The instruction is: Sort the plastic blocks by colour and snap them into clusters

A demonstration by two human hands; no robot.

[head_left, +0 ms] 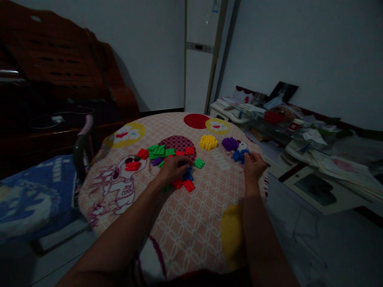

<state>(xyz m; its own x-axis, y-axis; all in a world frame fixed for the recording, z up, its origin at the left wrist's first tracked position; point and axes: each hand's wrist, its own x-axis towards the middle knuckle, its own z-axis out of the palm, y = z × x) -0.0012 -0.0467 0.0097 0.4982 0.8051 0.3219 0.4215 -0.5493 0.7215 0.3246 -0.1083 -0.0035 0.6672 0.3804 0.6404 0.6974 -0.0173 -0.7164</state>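
On a round table with a pink cartoon-print cloth point(185, 223) lies a loose heap of small plastic blocks: green point(158, 151), red point(133, 165) and purple ones. My left hand point(175, 167) rests palm down on this heap, fingers curled over blue point(188, 174) and red pieces point(189, 185). My right hand point(253, 165) is closed in a pinch at a small stack of blue blocks point(240, 155). Sorted clusters of yellow blocks point(208, 142) and purple blocks point(229, 143) sit beyond, between the two hands.
A dark wooden cabinet point(60, 79) stands at the left, with a chair and blue cushion point(32, 199) beside the table. A low table cluttered with papers and containers point(284, 119) runs along the right wall. A white fridge point(199, 56) stands at the back.
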